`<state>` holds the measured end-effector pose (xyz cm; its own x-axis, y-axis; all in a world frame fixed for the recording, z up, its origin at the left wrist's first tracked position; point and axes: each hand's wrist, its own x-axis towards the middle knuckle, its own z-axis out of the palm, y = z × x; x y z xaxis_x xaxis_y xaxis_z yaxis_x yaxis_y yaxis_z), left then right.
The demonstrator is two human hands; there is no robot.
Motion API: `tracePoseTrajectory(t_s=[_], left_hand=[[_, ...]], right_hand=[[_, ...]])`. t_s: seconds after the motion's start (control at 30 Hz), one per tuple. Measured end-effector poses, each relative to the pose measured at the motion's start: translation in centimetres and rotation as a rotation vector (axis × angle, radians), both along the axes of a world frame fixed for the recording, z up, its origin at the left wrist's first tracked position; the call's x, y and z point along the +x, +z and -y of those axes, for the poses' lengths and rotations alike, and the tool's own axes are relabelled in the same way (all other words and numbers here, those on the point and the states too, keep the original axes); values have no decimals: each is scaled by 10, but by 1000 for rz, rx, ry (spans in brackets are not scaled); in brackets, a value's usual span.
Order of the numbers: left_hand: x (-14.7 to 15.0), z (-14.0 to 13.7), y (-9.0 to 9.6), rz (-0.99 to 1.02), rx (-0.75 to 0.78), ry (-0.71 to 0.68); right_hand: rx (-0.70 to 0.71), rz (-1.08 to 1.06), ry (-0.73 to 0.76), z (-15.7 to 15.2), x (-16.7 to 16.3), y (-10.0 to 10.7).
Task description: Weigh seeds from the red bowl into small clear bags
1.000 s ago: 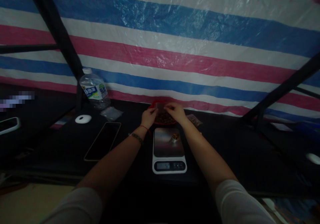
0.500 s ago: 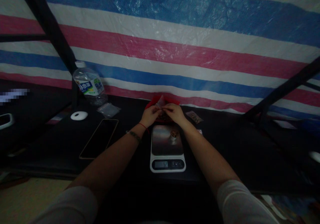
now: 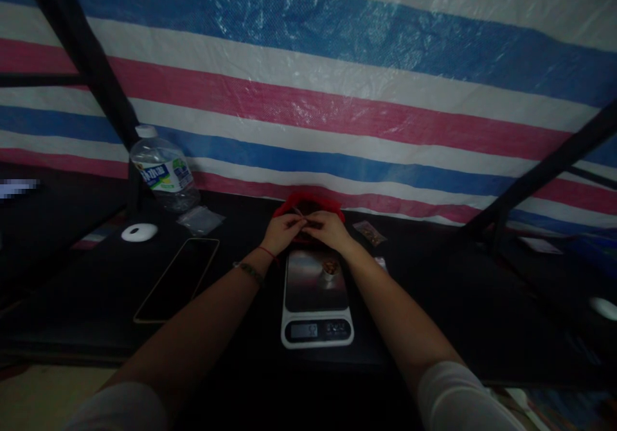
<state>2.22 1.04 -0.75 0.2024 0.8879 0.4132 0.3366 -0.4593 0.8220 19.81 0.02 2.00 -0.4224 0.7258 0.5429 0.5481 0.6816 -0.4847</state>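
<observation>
My left hand and my right hand meet in front of a red bag, fingers pinched close together. Between them they hold a small clear plastic bag; only a sliver of it shows past the fingertips. Nearer to me lies a white kitchen scale with a metal plate and a lit display. On its plate stands a small cup heaped with brown pieces. A small filled plastic packet rests to the right of my right hand.
Left on the black table lie a phone, a white rounded object and clear plastic bags. A large clear bottle stands behind them. Dark slanted bars and a striped sheet bound the back.
The clear bag stood up above my fingers before; now it is lowered and mostly hidden by them. My hands have drawn closer together. The whole view has shifted slightly.
</observation>
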Motion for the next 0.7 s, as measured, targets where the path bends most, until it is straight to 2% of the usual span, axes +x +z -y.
tracePoseTrajectory(t_s=[0.33,0.5,0.7], left_hand=[[2,2,0,68,-59,-39],[2,1,-1,19,-10,-24],[2,0,-3,18,-20,-52]], right_hand=[[-165,-127,17,-3,-1,-3],[-247,-185,43,-1,-2,-4],[-214,-116,24,-2,0,0]])
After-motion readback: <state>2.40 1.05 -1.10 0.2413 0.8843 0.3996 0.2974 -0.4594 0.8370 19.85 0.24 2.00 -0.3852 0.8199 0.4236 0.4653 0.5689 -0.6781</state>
